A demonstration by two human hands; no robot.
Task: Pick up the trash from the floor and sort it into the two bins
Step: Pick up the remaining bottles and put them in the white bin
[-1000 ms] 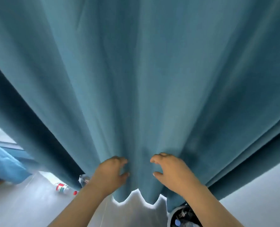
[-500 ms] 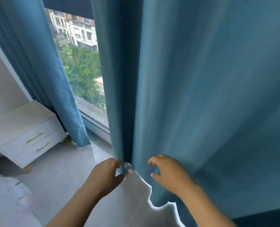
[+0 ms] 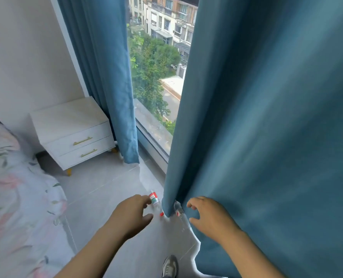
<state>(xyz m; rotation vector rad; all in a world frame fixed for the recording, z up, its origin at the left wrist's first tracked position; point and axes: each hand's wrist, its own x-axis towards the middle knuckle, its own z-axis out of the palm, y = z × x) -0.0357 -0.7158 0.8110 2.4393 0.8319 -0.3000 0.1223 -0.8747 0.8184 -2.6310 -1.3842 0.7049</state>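
A clear plastic bottle (image 3: 154,200) is lying on the floor (image 3: 106,189) at the curtain (image 3: 267,117) hem, its long axis running from the window toward the person, red cap nearest (red-and-green label farther off). The left hand (image 3: 131,214) is hovering just beside it, fingers loosely curled, holding nothing. The right hand (image 3: 209,216) is hanging spread and empty near a second bottle (image 3: 178,210) that is half hidden by the hem

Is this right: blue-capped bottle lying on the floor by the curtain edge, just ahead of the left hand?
No. The head view shows the bottle has a red cap, not blue. The rest holds: it lies on the floor by the curtain edge, just ahead of the left hand.
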